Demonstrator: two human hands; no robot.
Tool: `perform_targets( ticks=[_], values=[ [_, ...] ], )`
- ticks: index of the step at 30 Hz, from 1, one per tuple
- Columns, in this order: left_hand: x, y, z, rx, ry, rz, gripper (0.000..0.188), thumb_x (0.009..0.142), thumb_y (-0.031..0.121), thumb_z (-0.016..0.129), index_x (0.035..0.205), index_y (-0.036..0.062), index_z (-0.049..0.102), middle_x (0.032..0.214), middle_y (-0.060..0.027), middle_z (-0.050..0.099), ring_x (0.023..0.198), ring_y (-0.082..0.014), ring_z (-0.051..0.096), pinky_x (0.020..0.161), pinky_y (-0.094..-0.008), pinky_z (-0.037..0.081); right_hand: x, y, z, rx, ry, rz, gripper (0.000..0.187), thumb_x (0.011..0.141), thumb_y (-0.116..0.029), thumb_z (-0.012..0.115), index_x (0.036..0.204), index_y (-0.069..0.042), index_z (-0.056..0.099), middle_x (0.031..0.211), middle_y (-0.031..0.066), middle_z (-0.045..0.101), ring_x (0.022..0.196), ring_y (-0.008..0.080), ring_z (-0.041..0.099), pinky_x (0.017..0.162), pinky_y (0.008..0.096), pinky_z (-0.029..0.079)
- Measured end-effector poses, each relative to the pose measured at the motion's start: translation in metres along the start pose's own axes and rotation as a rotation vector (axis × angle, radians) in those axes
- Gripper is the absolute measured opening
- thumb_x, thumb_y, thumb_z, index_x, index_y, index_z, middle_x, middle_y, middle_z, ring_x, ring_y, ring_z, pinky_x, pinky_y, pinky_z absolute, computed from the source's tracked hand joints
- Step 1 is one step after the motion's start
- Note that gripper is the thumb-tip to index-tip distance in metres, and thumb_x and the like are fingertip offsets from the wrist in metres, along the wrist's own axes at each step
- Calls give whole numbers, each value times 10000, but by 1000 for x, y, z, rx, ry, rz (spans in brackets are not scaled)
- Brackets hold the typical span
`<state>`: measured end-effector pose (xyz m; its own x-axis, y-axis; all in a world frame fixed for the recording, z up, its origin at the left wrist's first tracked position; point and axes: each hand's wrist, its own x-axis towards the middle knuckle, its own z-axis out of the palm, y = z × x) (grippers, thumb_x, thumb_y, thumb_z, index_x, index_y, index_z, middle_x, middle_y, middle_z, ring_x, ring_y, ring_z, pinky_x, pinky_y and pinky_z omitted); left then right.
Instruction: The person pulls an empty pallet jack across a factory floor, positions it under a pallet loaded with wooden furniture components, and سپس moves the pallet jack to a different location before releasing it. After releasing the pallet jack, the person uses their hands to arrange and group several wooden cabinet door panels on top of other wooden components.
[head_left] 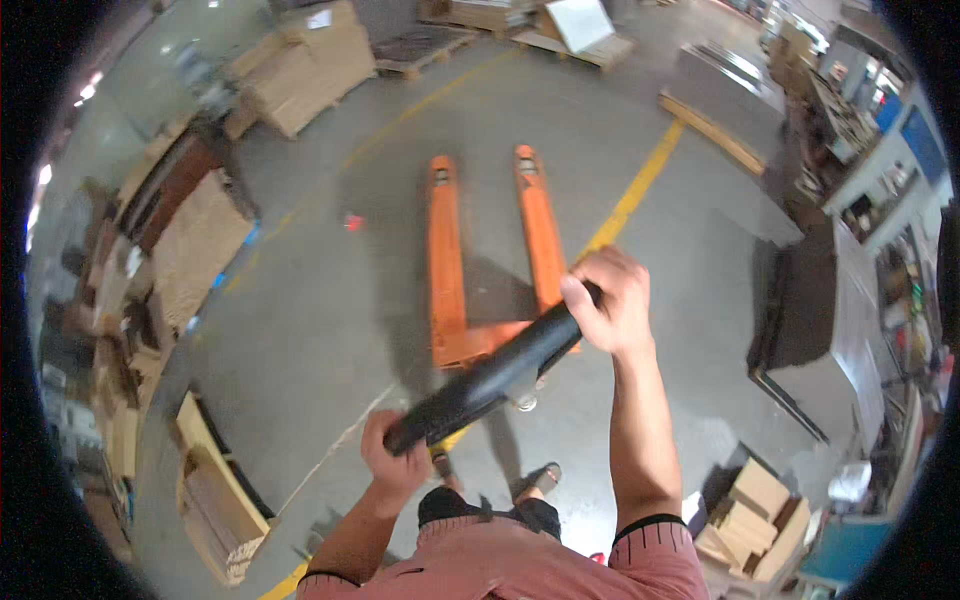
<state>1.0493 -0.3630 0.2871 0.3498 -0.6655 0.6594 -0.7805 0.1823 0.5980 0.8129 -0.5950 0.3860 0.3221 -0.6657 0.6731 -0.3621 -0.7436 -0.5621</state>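
An orange pallet jack (448, 270) stands on the grey concrete floor ahead of me, its two forks pointing away. Its black handle bar (490, 378) runs slantwise across the middle of the view. My left hand (393, 455) is closed around the lower left end of the bar. My right hand (608, 300) is wrapped around the upper right end, arm stretched out. The forks carry nothing. My feet in sandals show just below the bar.
Stacks of boards and wooden pallets (305, 65) line the left side and the back. A dark flat panel stack (815, 320) lies to the right, cardboard boxes (755, 520) at the lower right. A yellow floor line (635, 190) runs diagonally past the forks.
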Motion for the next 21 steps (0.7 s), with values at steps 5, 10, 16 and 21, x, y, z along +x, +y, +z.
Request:
perform_targets(
  ticks=[5, 10, 16, 21],
  values=[
    [-10, 3, -35, -334, -220, 272, 324, 789, 194, 670, 1030, 54, 505, 773, -92, 585, 644, -253, 555, 741, -503, 485, -86, -57, -62, -204, -15, 91, 239, 742, -303, 693, 630, -118, 590, 576, 40, 544, 513, 267, 491, 514, 374, 386],
    [19, -47, -54, -357, -483, 297, 180, 701, 158, 714, 743, 128, 542, 614, 35, 520, 550, -171, 544, 898, -530, 427, -180, -186, -51, -605, 61, 270, 309, 797, -377, 670, 631, -125, 602, 556, 21, 543, 487, 217, 491, 514, 338, 374],
    [44, -83, -40, -372, -326, 534, 195, 826, 149, 638, 930, 164, 474, 637, 60, 479, 547, -126, 499, 924, -529, 420, -212, -280, 1, -784, 205, 442, 252, 862, -302, 592, 764, -80, 660, 606, 15, 617, 530, 176, 523, 541, 313, 397],
    [83, -74, 15, -521, -207, 501, 120, 923, 231, 582, 939, 113, 595, 671, 20, 572, 605, -168, 547, 956, -556, 403, -195, -306, 33, -875, 250, 518, 189, 797, -248, 670, 851, -67, 683, 776, 43, 682, 613, 196, 575, 593, 324, 433]
  ],
)
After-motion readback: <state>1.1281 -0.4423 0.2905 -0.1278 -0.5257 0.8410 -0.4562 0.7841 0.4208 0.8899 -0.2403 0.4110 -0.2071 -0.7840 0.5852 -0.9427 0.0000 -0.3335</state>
